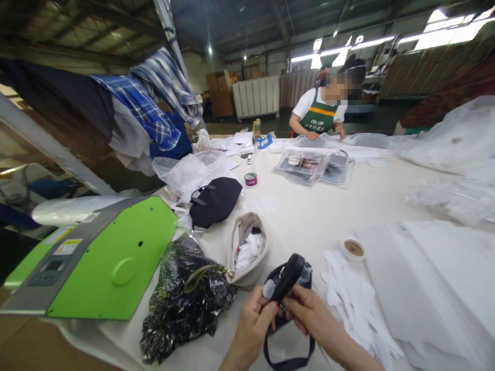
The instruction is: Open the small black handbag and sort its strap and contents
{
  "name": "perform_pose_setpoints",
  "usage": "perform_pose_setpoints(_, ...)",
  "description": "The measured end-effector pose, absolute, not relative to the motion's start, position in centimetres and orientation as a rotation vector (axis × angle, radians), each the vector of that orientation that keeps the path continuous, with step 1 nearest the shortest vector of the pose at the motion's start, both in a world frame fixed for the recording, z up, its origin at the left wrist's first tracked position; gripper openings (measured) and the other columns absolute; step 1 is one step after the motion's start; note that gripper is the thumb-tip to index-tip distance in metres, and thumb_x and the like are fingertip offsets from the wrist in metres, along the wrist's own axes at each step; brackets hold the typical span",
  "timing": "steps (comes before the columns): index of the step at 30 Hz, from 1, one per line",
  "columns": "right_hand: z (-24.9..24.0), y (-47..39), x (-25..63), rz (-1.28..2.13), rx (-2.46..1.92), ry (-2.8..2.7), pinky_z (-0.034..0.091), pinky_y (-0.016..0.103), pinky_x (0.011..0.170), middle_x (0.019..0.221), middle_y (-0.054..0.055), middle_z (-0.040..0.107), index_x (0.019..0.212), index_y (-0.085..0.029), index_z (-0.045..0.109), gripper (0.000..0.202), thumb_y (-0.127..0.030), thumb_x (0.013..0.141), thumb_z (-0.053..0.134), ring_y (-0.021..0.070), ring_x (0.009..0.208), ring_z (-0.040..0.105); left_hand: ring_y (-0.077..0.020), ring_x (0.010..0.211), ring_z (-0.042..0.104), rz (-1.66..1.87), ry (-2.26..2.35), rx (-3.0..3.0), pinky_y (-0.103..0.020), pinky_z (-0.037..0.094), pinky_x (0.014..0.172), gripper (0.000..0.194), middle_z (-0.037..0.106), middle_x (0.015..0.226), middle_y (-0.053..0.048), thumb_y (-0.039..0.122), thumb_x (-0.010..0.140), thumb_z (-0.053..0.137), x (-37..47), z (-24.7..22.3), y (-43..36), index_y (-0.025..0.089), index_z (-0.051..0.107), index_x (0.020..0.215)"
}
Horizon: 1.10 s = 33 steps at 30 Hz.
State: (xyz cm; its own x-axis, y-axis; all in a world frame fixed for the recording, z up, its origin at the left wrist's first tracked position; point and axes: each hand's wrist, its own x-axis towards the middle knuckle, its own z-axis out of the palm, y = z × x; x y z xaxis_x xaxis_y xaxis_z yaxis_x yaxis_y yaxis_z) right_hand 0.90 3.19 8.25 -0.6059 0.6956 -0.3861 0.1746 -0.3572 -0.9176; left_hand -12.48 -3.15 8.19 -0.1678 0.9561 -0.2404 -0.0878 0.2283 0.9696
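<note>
Here my left hand (253, 322) and right hand (305, 309) pinch the small black pouch (284, 281) above the table's (309, 211) near edge; it looks soft and light, best gripped by its zipped rim. Beyond lies the beige pouch (247, 250).

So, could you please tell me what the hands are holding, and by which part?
A small dark bag: left hand and right hand both grip its lower end.

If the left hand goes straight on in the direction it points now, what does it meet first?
The left hand points up and a little right, and already grips the dark pouch. Past that, probably the beige pouch just beyond, though depth is hard to judge.
</note>
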Motion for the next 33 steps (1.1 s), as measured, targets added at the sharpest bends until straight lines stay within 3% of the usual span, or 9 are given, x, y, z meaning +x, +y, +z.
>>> perform_pose_setpoints(4, 9.2, 1.4, 2.3, 1.753, -1.235, -1.660, 0.039, 0.022, 0.045, 0.062, -0.005, 0.052, 0.100, -0.018, 0.048, 0.032, -0.042, 0.078, 0.049, 0.0086, 0.044, 0.048, -0.0079, 0.047, 0.041, 1.203, 1.523, 0.907, -0.019, 0.033, 0.046, 0.027, 0.050, 0.058, 0.004, 0.040, 0.077, 0.050, -12.3, 8.3, -3.1, 0.014, 0.051, 0.085)
perform_pose_setpoints(8, 11.1, 0.9, 3.5, 1.974, -1.135, -1.558, 0.046, 0.027, 0.060, 0.074, 0.003, 0.061, 0.088, -0.017, 0.059, 0.031, -0.045, 0.076, 0.050, 0.0147, 0.061, 0.059, -0.0089, 0.048, 0.045, 1.175, 1.508, 0.985, -0.019, 0.036, 0.048, 0.021, 0.048, 0.057, 0.006, 0.035, 0.078, 0.049, -12.2, 8.1, -3.2, 0.016, 0.053, 0.086)
perform_pose_setpoints(11, 12.0, 1.5, 3.6, 2.180, -1.040, -1.397, 0.048, 0.031, 0.068, 0.081, 0.004, 0.065, 0.086, -0.018, 0.063, 0.027, -0.038, 0.072, 0.052, 0.0196, 0.073, 0.063, -0.0103, 0.056, 0.049, 1.180, 1.558, 1.028, -0.020, 0.040, 0.054, 0.020, 0.052, 0.064, 0.004, 0.033, 0.079, 0.051, -12.0, 7.7, -3.3, 0.017, 0.056, 0.090)
perform_pose_setpoints(13, 12.4, 1.8, 3.4, 2.150, -1.007, -1.500, 0.047, 0.030, 0.067, 0.074, 0.003, 0.063, 0.087, -0.020, 0.064, 0.024, -0.036, 0.073, 0.053, 0.0183, 0.071, 0.061, -0.0108, 0.057, 0.050, 1.194, 1.584, 1.021, -0.020, 0.040, 0.055, 0.022, 0.054, 0.065, 0.003, 0.033, 0.078, 0.053, -11.9, 7.6, -3.3, 0.017, 0.059, 0.090)
perform_pose_setpoints(18, 12.9, 1.5, 2.5, 1.547, -1.014, -1.929, 0.042, 0.024, 0.063, 0.075, 0.002, 0.049, 0.068, -0.019, 0.062, 0.028, -0.039, 0.082, 0.049, 0.0130, 0.070, 0.050, -0.0126, 0.056, 0.051, 1.267, 1.546, 0.969, -0.022, 0.043, 0.054, 0.030, 0.058, 0.062, 0.002, 0.039, 0.073, 0.057, -11.8, 7.7, -3.4, 0.015, 0.063, 0.090)
perform_pose_setpoints(23, 12.2, 0.9, 1.4, 1.816, -1.148, -1.687, 0.032, 0.019, 0.041, 0.061, -0.004, 0.045, 0.081, -0.018, 0.055, 0.033, -0.049, 0.080, 0.047, 0.0064, 0.044, 0.040, -0.0169, 0.073, 0.060, 1.349, 1.606, 0.949, -0.025, 0.048, 0.067, 0.032, 0.069, 0.083, -0.004, 0.034, 0.072, 0.060, -11.4, 7.5, -3.5, 0.015, 0.057, 0.097)
perform_pose_setpoints(27, 11.2, 0.7, 1.0, 1.623, -1.319, -1.677, 0.029, 0.020, 0.039, 0.055, -0.004, 0.044, 0.069, -0.017, 0.051, 0.038, -0.054, 0.078, 0.047, 0.0066, 0.041, 0.038, -0.0192, 0.086, 0.063, 1.370, 1.580, 0.945, -0.027, 0.049, 0.076, 0.031, 0.069, 0.095, -0.008, 0.032, 0.077, 0.056, -11.0, 7.2, -3.6, 0.015, 0.049, 0.102)
perform_pose_setpoints(33, 10.7, 0.7, 0.7, 1.576, -1.369, -1.659, 0.030, 0.022, 0.039, 0.056, -0.002, 0.048, 0.070, -0.018, 0.052, 0.036, -0.053, 0.077, 0.048, 0.0082, 0.041, 0.040, -0.0209, 0.091, 0.064, 1.379, 1.711, 1.145, -0.030, 0.052, 0.078, 0.033, 0.069, 0.098, -0.010, 0.028, 0.080, 0.052, -10.7, 6.4, -4.1, 0.015, 0.048, 0.109)
